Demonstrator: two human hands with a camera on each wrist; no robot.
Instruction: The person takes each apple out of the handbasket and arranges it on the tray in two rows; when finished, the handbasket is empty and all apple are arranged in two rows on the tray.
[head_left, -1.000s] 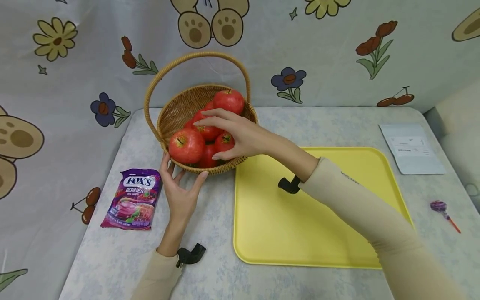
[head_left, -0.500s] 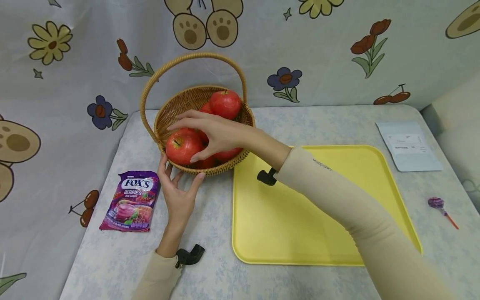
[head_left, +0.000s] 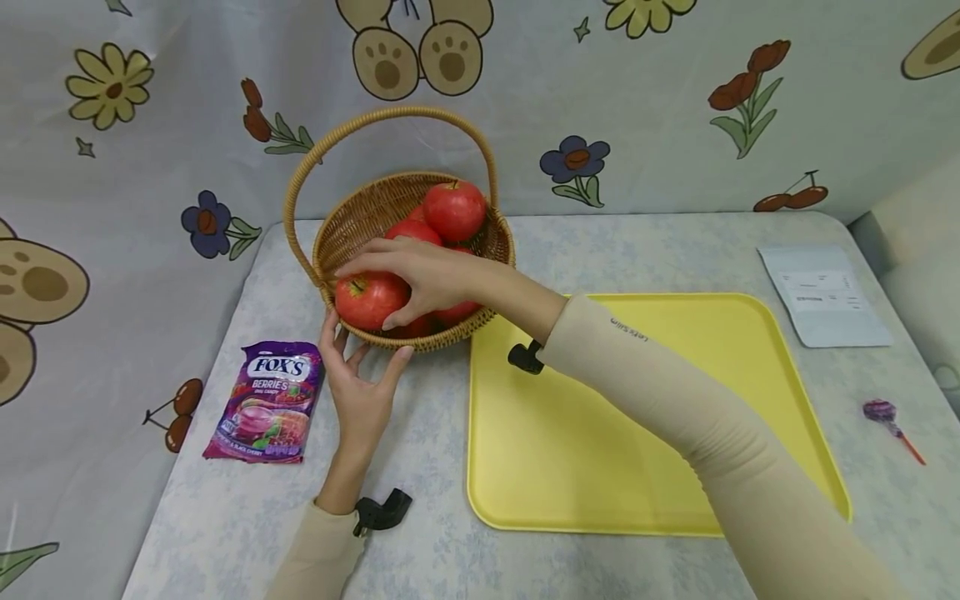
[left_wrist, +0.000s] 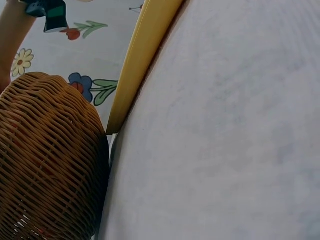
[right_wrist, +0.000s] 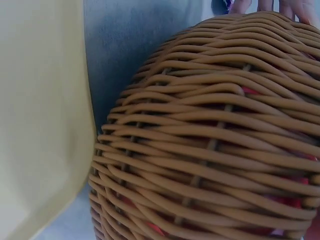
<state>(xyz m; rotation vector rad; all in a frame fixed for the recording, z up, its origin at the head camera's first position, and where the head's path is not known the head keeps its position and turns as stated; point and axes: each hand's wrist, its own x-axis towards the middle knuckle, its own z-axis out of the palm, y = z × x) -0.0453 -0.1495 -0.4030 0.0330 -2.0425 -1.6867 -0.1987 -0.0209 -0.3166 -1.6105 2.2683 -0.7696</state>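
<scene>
A wicker basket (head_left: 352, 221) with a tall arched handle stands at the back of the table in the head view, tipped toward me and holding several red apples. My right hand (head_left: 431, 275) reaches into it from the right. Its thumb and fingers grip the front-left apple (head_left: 365, 304), fingertips over the top and thumb on the near right side. My left hand (head_left: 362, 398) holds the basket's near left side, index finger up at the rim and thumb spread along the wall. Another apple (head_left: 454, 211) lies at the back right. In both wrist views, basket weave hides the held apple.
A yellow tray (head_left: 645, 450) lies right of the basket, under my right forearm. A purple candy bag (head_left: 266, 404) lies by my left hand. On the far right are a pale blue pouch (head_left: 823, 297) and a lollipop (head_left: 888, 425). A patterned cloth hangs behind the table.
My right hand has moved left and slightly down, from above the middle apples onto the front-left apple, and its fingers have closed round it. The left hand and basket keep their places.
</scene>
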